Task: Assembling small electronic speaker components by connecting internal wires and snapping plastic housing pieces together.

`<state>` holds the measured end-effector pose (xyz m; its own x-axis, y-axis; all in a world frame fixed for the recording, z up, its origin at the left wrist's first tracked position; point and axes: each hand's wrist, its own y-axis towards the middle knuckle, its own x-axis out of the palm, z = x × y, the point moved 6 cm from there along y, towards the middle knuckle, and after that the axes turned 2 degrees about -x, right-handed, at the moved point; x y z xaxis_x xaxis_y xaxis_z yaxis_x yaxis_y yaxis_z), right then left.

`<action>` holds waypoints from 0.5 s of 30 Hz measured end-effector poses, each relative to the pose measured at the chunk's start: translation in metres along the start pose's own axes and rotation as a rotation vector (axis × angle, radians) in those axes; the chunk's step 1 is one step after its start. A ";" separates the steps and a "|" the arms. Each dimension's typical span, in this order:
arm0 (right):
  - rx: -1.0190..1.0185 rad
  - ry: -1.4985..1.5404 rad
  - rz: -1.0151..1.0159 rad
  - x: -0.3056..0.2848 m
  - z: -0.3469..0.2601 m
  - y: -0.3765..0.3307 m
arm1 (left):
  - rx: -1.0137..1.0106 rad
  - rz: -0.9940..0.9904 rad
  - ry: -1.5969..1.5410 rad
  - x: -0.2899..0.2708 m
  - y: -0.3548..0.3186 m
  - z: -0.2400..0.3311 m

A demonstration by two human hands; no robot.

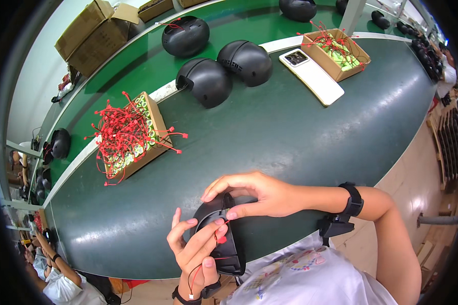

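Both hands worked a black helmet shell at lower centre of the frame.

Left hand (191, 249) pinched a red wire (208, 262) against the black helmet shell (228, 244), gripping its lower side; right hand (252, 195) curled closed over the shell's top rim. Shell sat at the near edge of the dark green worktop (290, 137). Cardboard box of red-wired cells (132, 134) at mid left; three more black shells (206, 81) upper centre; white phone (313, 76) upper right.

Black wristbands (352, 199), and seemingly a white printed shirt (310, 277).
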<state>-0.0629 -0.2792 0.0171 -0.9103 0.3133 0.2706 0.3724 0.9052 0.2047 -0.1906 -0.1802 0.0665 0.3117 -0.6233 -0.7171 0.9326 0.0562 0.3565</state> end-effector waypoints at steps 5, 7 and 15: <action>-0.048 -0.073 0.006 -0.003 -0.005 -0.002 | -0.079 0.056 -0.093 0.002 0.002 0.004; -0.143 -0.514 -0.020 0.004 -0.020 -0.005 | -0.051 0.067 -0.108 0.001 0.002 0.003; -0.277 -0.924 0.264 -0.061 -0.076 0.041 | 0.035 0.109 -0.190 0.005 0.004 0.000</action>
<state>0.0213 -0.2831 0.0801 -0.5320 0.7014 -0.4744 0.5048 0.7125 0.4874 -0.1850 -0.1826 0.0647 0.3675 -0.7511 -0.5484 0.8873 0.1066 0.4486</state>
